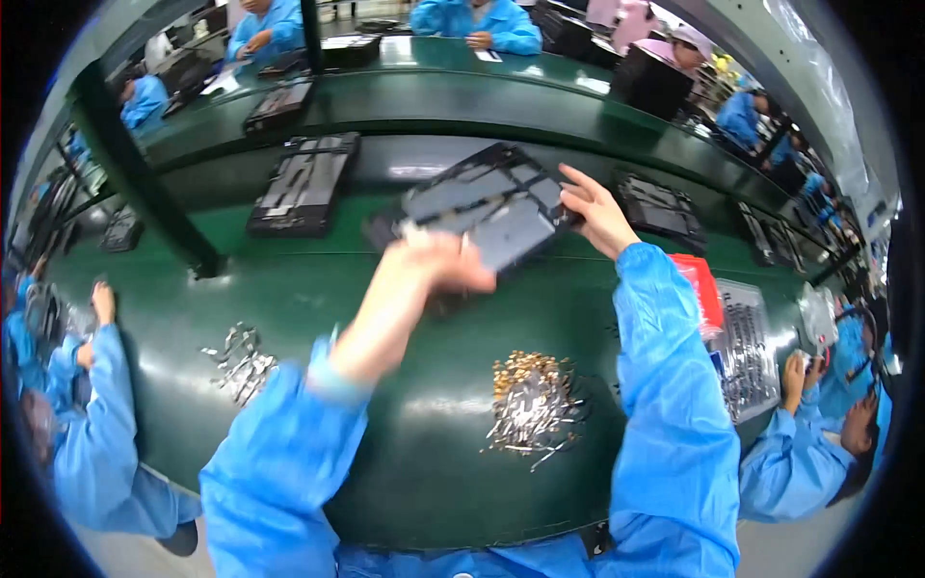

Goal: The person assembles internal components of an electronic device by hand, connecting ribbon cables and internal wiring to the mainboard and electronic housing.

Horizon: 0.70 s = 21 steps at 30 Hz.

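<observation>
A black tray (383,229) with grey flat pieces in its compartments is tilted over the far part of the green table (424,482). My left hand (434,265), blurred, is closed on its near left side, the thumb lying over the edge. At its right end my right hand (599,214) grips the corner, the index finger stretched out. Nearer to me lies a pile of small silver metal parts (530,419), with gold-coloured parts (530,371) at its far side. Beyond my left sleeve is a smaller heap of silver parts (246,366).
Similar black trays stand at the back left (303,183) and back right (665,207). A red container (701,294) and a clear plastic tray (771,390) of small parts are by my right arm. A green post (145,173) rises at left. Co-workers in blue sit on both sides.
</observation>
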Tool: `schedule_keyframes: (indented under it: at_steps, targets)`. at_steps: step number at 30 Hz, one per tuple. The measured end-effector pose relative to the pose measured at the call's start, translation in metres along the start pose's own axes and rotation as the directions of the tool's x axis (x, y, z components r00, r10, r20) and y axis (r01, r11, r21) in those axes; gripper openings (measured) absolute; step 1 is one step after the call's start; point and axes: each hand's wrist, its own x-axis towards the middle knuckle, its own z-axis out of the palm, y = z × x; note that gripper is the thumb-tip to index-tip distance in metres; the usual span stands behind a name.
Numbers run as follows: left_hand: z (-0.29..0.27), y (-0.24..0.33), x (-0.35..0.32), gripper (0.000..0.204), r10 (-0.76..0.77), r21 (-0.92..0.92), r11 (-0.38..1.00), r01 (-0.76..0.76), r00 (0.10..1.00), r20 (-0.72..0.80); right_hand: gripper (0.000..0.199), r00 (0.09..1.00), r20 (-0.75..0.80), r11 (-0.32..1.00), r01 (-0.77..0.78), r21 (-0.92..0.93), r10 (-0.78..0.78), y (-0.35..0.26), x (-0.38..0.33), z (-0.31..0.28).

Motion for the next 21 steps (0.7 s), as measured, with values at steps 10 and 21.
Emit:
schedule_keyframes:
  at_steps: [10, 21]
  targets:
    - [0.069, -0.017, -0.281, 0.014, -0.45, -0.622, 0.583, 0.522, 0.846, 0.287, 0.063, 0.501, 0.859, 0.97, 0.133, -0.202, 0.11, 0.026, -0.073, 0.175]
    - [0.007, 0.001, -0.293, 0.019, -0.425, -0.328, 0.84, 0.432, 0.9, 0.096, 0.047, 0.657, 0.744, 0.627, 0.631, -0.456, -0.12, -0.05, -0.283, 0.211]
